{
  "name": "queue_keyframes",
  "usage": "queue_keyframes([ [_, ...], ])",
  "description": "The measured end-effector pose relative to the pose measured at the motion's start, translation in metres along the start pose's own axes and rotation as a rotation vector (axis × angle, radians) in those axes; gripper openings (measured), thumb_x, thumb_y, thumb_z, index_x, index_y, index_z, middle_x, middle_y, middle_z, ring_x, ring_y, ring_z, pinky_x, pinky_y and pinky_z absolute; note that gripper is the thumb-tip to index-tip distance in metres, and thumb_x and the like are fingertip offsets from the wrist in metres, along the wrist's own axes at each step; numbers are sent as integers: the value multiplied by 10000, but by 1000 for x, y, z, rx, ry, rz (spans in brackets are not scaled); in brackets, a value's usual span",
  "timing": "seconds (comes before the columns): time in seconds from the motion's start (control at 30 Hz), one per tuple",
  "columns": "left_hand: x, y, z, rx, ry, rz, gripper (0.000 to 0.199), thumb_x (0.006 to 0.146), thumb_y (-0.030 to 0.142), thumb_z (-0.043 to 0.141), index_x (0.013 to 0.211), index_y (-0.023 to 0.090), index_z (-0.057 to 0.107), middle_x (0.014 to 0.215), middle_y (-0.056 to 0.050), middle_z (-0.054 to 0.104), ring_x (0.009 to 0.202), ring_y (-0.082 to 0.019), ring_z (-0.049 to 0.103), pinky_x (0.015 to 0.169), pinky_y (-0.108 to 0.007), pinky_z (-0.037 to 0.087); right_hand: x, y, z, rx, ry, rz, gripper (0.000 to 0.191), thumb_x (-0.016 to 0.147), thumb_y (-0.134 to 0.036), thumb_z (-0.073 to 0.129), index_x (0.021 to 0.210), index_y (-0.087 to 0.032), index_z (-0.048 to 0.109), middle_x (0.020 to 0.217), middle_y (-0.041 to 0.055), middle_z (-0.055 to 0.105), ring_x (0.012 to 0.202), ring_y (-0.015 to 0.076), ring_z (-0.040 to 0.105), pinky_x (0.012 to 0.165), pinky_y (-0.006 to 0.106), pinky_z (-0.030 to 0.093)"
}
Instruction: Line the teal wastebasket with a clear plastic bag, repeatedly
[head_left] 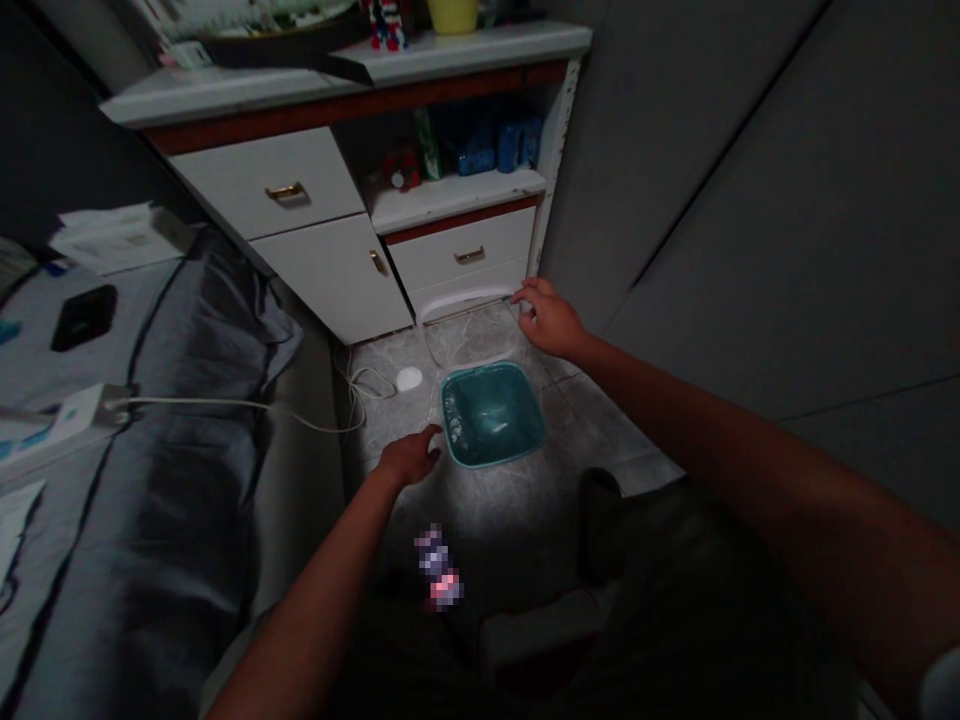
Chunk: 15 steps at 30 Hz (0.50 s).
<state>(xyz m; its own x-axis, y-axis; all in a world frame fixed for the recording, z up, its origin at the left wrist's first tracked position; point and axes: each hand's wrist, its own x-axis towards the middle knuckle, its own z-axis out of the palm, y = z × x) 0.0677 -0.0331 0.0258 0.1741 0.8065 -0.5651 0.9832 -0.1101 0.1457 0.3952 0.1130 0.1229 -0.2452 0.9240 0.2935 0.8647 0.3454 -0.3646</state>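
A teal basin [495, 415] stands on the tiled floor, with shiny clear plastic [459, 425] along its left inner side. Behind it rises a pale, see-through loop of plastic [465, 295], whose right end meets the fingertips of my right hand [551, 318]. That hand's fingers are bent, closed on the plastic edge. Close to the basin's left rim is my left hand [411, 457], index finger and thumb a little apart; no held object shows, and contact with the thin plastic is unclear in the dim light.
A white cabinet [322, 275] stands beyond the basin. Left is a grey-covered bed [187, 330] with a power strip [82, 425], its cable [247, 403] hanging to the floor. A white disc [409, 379] lies left of the basin. Grey panels [750, 200] line the right; a pixelated patch shows below.
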Motion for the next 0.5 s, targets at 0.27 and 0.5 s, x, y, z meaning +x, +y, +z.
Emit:
queue_keyframes([
  [0.27, 20, -13, 19, 0, -98, -46, 649, 1043, 311, 447, 1687, 340, 370, 1534, -130, 634, 1381, -330, 641, 1063, -426, 525, -76, 65, 70, -95, -826, 102, 445, 887, -66, 568, 1244, -238, 771, 1327, 72, 747, 1207, 212, 689, 1004, 275, 511],
  [0.5, 32, -23, 32, 10, -154, -67, 649, 1045, 286, 407, 1691, 315, 364, 1607, -151, 556, 1459, -335, 568, 1101, -445, 509, -92, 78, 103, -64, -966, 102, 651, 726, -67, 707, 1354, -232, 749, 1198, 78, 796, 1077, 244, 741, 944, 294, 554],
])
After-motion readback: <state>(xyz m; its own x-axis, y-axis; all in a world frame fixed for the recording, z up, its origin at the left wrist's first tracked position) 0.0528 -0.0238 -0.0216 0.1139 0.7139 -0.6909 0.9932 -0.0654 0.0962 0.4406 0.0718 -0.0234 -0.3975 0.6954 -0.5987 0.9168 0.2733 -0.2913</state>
